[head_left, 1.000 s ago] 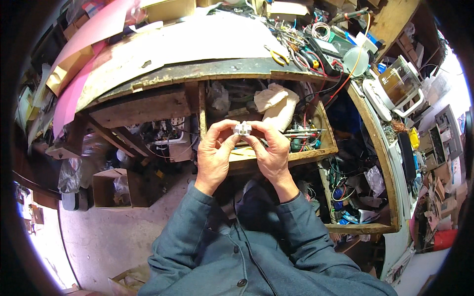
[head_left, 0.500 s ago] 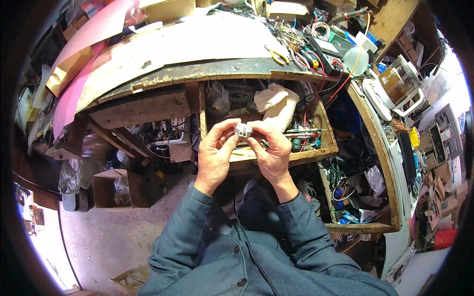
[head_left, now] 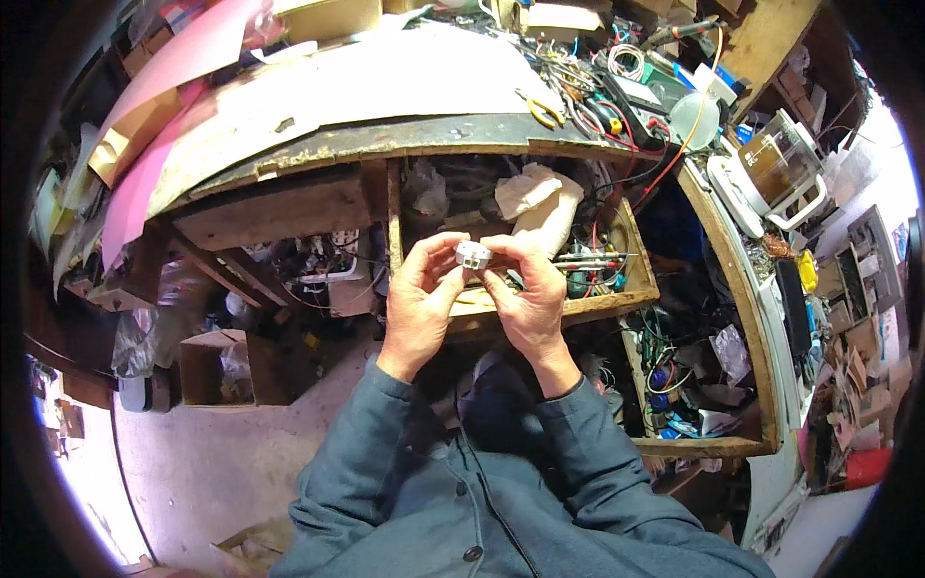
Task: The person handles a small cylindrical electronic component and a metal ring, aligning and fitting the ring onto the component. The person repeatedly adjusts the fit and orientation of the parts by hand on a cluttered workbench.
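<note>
Pinching a small silver part (head_left: 472,254), both hands' fingers (head_left: 445,252) over an open cluttered drawer (head_left: 597,306), white rag (head_left: 538,204) behind.

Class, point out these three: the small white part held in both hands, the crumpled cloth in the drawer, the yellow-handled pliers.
small white part (head_left: 472,254), head view, its top face
crumpled cloth (head_left: 540,200), head view, its middle fold
yellow-handled pliers (head_left: 547,114), head view, its handle

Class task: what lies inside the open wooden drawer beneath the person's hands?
Inside the open wooden drawer: crumpled white cloth, tangled red and black wires, slim metal tools. Both hands cover the drawer's front left part, hiding what lies there.
</note>
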Motion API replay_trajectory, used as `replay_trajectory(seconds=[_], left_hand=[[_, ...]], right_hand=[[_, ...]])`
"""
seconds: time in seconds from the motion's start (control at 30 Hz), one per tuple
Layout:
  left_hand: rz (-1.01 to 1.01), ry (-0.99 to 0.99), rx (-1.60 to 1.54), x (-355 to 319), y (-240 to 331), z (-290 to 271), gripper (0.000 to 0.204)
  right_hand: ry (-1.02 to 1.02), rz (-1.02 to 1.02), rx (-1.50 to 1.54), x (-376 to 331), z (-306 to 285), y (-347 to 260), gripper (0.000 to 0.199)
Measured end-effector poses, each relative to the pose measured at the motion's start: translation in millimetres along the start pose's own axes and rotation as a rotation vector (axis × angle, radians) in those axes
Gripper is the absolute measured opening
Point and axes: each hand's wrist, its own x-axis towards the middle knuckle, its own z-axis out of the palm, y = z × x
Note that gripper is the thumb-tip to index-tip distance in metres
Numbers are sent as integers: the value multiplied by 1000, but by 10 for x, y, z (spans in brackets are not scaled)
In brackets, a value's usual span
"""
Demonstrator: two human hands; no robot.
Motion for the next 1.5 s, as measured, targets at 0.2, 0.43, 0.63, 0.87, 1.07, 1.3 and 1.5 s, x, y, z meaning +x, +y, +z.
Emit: replay_trajectory(seconds=[0.2, 0.43, 0.63, 0.87, 1.07, 1.3, 1.5], left_hand=[[15, 13, -10, -4, -9, 6, 35], [-20, 24, -5, 3, 6, 17, 31], [-21, 28, -4, 5, -24, -14, 25], [-73, 53, 27, 20, -23, -15, 23], [-107, 74, 10, 36, -6, 1, 27], [-144, 69, -27, 39, -20, -6, 29], [-141, 48, 14, 39, -19, -28, 28]], right_hand=[[-13, 50, -4, 18, -1, -3, 34], [-44, 156, 48, 23, -31, -23, 34], [-70, 211, 103, 55, -56, -31, 34], [-111, 218, 158, 66, -70, -45, 38], [-122, 240, 206, 43, -73, -31, 45], [-109, 231, 234, 35, -79, -7, 46], [-109, 239, 262, 39, -83, -13, 46]])
